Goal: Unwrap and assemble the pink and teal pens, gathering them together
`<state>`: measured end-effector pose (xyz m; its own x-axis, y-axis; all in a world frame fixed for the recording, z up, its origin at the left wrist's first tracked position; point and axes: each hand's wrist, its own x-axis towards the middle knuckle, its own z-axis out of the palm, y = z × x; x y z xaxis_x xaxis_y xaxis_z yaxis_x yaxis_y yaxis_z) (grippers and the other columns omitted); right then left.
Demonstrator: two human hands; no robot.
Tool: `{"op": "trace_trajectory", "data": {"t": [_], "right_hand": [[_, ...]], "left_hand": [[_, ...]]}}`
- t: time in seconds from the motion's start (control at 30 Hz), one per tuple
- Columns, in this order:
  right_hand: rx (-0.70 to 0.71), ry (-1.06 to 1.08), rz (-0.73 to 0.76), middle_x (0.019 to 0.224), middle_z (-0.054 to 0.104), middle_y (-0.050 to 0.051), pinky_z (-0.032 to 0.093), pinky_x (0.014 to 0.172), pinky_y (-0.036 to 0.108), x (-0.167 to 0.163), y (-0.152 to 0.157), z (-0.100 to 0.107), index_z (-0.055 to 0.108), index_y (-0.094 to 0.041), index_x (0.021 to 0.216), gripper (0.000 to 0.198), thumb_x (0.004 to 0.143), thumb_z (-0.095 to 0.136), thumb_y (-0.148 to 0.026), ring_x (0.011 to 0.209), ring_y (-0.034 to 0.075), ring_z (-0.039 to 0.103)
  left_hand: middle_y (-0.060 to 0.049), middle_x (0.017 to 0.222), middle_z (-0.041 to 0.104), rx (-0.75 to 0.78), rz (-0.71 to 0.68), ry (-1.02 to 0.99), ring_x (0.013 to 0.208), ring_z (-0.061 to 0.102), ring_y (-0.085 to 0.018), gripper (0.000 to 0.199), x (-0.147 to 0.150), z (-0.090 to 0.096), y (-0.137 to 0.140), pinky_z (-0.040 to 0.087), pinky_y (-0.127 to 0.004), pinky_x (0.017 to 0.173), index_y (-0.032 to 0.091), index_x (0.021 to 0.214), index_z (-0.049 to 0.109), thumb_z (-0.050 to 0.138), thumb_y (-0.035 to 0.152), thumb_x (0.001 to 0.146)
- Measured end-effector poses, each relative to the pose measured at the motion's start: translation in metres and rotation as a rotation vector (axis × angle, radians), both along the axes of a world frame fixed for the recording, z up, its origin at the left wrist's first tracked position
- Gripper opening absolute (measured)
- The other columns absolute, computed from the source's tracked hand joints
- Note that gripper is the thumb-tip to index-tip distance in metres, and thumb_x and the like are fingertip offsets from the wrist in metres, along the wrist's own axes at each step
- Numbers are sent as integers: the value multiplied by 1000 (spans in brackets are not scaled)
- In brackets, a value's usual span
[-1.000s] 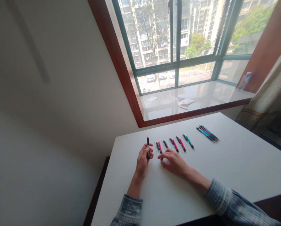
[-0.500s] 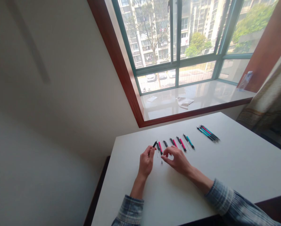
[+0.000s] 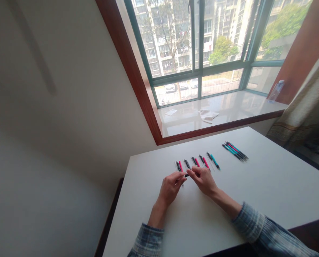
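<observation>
Over the white table (image 3: 146,178), my left hand (image 3: 170,188) and my right hand (image 3: 204,181) meet, fingers closed on a short black pen part (image 3: 186,175) held between them. Both sets of fingertips pinch its ends, which they hide. Just beyond the hands lies a row of taken-apart pens: a pink barrel (image 3: 180,166) beside a black piece, a black piece (image 3: 187,164) and, farther right, a pink barrel (image 3: 206,163) and a teal barrel (image 3: 215,161). Thin refills lie among them. A tiny metallic piece (image 3: 182,185) is partly visible below my left fingertips.
Several whole pens (image 3: 234,151), teal, pink and black, lie together at the far right of the table. A window sill (image 3: 229,103) behind holds a white cloth (image 3: 208,116) and a clear bottle (image 3: 276,91). A wall stands to the left.
My left hand has lowered and turned rightward, bringing the black pen part from upright to nearly level. My right hand has closed from a loose pinch onto its other end.
</observation>
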<state>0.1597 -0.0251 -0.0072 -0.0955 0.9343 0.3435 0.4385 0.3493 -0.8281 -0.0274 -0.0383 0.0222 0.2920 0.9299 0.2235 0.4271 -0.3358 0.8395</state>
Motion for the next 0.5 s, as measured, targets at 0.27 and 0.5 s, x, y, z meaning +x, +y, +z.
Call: {"op": "trace_trajectory", "data": {"t": [0.27,0.5], "right_hand": [[-54,104,19,55,25,-6,19,52,28,-4,2,-2,29,-22,57,56,95,53,-54,54,11,27],[-33,105,40,55,28,-6,22,52,27,-2,1,-1,36,-22,61,50,96,53,-52,53,11,28]], "left_hand": [[-6,87,77,45,-27,79,75,67,-23,27,-2,-4,0,47,-30,76,27,104,80,60,43,95],[-2,70,69,59,7,131,61,57,-18,27,-2,-4,-1,40,-26,65,25,88,77,57,42,96]]}}
